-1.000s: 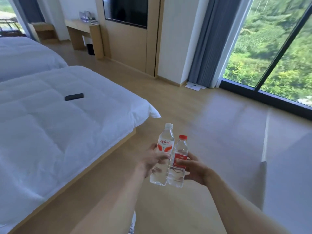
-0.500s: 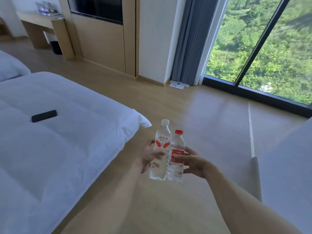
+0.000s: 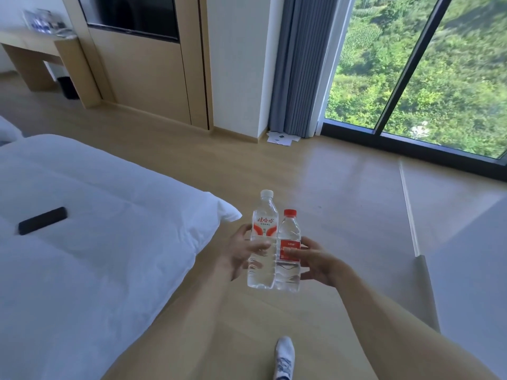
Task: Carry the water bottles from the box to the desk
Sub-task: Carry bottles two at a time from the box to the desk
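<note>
Hands grip two ribbed clear plastic bottles: left hand (image 3: pixel 239 252) white-capped bottle (image 3: pixel 262 239), right hand (image 3: pixel 315 260) red-capped bottle (image 3: pixel 288 250).

We record a white-capped bottle (image 3: pixel 262 242) with red-and-white label, a red-capped bottle (image 3: pixel 288 253) with red label, white bedding (image 3: pixel 96 229), grey curtain (image 3: pixel 299 64).

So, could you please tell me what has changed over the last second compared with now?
The view has swung right: the bed with the black phone slid left, the desk moved to the top-left corner, and more window shows. A white shoe has stepped into view. Unchanged: the left hand holds the white-capped bottle, the right hand the red-capped bottle, upright and side by side.
</note>
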The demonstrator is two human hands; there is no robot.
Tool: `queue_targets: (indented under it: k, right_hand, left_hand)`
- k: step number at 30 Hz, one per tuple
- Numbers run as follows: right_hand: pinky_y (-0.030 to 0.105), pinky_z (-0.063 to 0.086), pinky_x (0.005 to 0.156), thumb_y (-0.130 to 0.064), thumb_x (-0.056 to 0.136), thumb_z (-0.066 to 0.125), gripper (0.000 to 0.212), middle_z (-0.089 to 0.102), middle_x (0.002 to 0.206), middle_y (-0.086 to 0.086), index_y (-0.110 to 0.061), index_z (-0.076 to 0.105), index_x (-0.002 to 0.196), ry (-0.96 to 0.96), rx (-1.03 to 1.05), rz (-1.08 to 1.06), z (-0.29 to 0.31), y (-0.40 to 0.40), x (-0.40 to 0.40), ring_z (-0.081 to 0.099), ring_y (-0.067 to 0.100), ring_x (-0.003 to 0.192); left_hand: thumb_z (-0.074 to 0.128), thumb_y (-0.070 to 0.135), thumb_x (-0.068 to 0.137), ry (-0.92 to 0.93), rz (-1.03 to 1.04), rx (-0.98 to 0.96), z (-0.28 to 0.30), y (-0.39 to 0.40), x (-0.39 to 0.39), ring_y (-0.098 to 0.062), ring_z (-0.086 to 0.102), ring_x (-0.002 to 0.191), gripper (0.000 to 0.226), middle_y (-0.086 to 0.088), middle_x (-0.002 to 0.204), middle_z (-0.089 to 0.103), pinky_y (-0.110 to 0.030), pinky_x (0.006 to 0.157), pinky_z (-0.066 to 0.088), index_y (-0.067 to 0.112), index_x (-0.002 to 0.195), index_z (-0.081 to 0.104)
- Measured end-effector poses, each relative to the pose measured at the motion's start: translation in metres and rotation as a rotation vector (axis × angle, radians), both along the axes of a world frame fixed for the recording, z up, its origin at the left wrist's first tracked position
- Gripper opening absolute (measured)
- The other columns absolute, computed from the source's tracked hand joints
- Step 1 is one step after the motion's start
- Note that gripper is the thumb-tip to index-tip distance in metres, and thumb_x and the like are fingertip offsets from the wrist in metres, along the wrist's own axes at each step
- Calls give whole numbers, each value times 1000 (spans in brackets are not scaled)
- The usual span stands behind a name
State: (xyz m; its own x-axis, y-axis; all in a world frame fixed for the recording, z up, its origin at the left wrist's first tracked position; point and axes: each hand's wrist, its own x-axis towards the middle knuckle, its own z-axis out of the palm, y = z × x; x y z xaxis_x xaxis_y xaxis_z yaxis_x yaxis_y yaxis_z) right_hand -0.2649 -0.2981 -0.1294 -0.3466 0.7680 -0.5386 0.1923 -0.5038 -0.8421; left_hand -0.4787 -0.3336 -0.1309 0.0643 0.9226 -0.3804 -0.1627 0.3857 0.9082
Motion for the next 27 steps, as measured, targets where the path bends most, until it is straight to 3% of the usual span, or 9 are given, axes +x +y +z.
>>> queue_targets:
  k: [5,10,14,20,27]
  right_hand:
    - [53,58,79,-24,67,85,64,75,110,8,-22,59,125,49,-7,23,-8,70,3,73,29,98]
    - [44,58,70,-16,81,79,47,76,105,7,-24,61,124,90,-3,35,-12,166,16,74,26,93]
    - [43,58,70,-15,82,79,45,76,106,9,-24,62,123,105,-13,64,-2,235,31,73,27,94]
    - [40,57,67,-12,83,78,41,76,103,8,-23,65,120,106,-12,92,5,317,52,74,25,88]
    - [46,56,81,-14,80,81,46,76,108,7,-25,64,122,60,-20,72,-2,396,56,72,27,98]
  left_hand:
    - [90,22,61,20,48,-41,-1,66,2,-28,71,84,64,-9,101,76,-49,74,56,26,118,62]
    - [88,21,58,62,89,-48,1,153,15,-26,73,86,72,-9,103,77,-55,86,57,30,122,58]
    - [87,12,72,82,137,-39,10,220,33,-29,73,89,63,-11,108,76,-57,84,57,29,125,57]
    - [87,20,64,71,168,-22,16,293,55,-28,73,91,65,-11,111,75,-56,86,57,29,122,59]
    - [87,14,67,55,150,-13,7,377,56,-33,74,97,66,-13,112,75,-43,71,56,27,124,57]
